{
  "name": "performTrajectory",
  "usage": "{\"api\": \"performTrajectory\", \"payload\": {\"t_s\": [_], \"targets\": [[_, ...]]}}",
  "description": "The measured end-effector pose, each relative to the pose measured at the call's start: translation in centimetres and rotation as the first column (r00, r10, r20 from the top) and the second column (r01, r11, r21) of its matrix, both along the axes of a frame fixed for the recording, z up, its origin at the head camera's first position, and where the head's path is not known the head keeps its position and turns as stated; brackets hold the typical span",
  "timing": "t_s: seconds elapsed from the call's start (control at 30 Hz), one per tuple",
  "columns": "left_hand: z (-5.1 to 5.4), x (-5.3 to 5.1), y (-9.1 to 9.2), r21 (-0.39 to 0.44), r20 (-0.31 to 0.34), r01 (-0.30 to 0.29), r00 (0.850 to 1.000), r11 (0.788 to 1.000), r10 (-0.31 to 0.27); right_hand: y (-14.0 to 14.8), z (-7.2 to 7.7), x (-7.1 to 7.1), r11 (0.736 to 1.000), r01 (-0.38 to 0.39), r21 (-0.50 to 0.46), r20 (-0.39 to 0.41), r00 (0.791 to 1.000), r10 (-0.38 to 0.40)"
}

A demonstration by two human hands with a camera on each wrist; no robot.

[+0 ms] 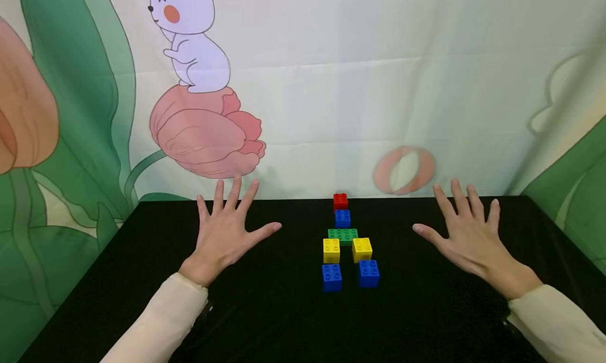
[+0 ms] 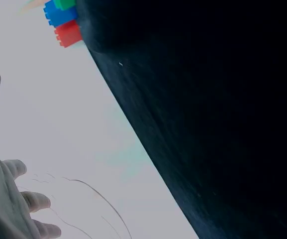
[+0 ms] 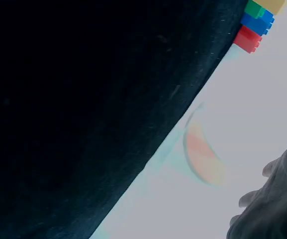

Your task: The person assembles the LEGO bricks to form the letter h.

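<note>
Both hands hover palm down with fingers spread, holding nothing. The left hand (image 1: 221,239) is left of a group of toy building bricks, the right hand (image 1: 473,242) to their right. Farthest back is a red brick (image 1: 340,201), with a blue brick (image 1: 343,219) just in front. A longer green brick (image 1: 343,237) comes after it, then two yellow bricks (image 1: 331,251) side by side. Two blue bricks (image 1: 332,278) stand nearest, one per side. In the left wrist view, fingers (image 2: 36,201) show at lower left; in the right wrist view, the hand (image 3: 277,194) is at lower right.
A black cloth covers the table (image 1: 265,321). Behind it hangs a pale curtain (image 1: 312,116) printed with a white animal and large flowers. Green printed fabric (image 1: 573,200) closes off the right side, and more leaf-patterned cloth hangs at the left.
</note>
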State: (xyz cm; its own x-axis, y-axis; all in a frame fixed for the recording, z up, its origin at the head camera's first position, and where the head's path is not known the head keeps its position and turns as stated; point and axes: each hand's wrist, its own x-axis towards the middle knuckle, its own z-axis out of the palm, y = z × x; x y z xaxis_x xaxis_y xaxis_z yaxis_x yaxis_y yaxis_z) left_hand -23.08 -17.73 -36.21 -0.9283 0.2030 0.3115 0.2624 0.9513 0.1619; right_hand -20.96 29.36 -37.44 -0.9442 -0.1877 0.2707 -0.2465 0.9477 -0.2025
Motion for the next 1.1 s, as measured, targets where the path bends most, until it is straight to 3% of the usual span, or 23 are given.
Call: {"api": "performTrajectory", "payload": {"t_s": [0.23,0.47,0.67,0.8,1.0,1.1], "targets": [[0.7,0.4,1.2,0.080,-0.011,0.039,0.999,0.996,-0.038,-0.9,1.3,0.5,0.990,-0.069,-0.119,0.018,0.997,0.071],[1.1,1.1,1.9,0.182,-0.045,0.164,0.986,0.970,-0.159,-2.2,2.5,1.2,0.930,-0.186,-0.318,0.018,0.979,0.202],[1.4,1.3,2.5,0.240,-0.090,0.285,0.958,0.928,-0.271,-2.8,3.3,1.5,0.837,-0.184,-0.515,0.087,0.960,0.265],[1.4,1.3,2.9,0.292,-0.094,0.343,0.939,0.893,-0.330,-2.9,3.3,1.6,0.776,-0.188,-0.602,0.072,0.955,0.288],[1.4,1.5,3.6,0.402,-0.067,0.366,0.926,0.839,-0.372,-3.1,3.5,1.5,0.698,-0.193,-0.689,0.034,0.954,0.298],[1.3,1.6,4.0,0.475,-0.044,0.375,0.914,0.796,-0.404,-3.4,3.6,1.5,0.639,-0.210,-0.740,0.029,0.939,0.343]]}}
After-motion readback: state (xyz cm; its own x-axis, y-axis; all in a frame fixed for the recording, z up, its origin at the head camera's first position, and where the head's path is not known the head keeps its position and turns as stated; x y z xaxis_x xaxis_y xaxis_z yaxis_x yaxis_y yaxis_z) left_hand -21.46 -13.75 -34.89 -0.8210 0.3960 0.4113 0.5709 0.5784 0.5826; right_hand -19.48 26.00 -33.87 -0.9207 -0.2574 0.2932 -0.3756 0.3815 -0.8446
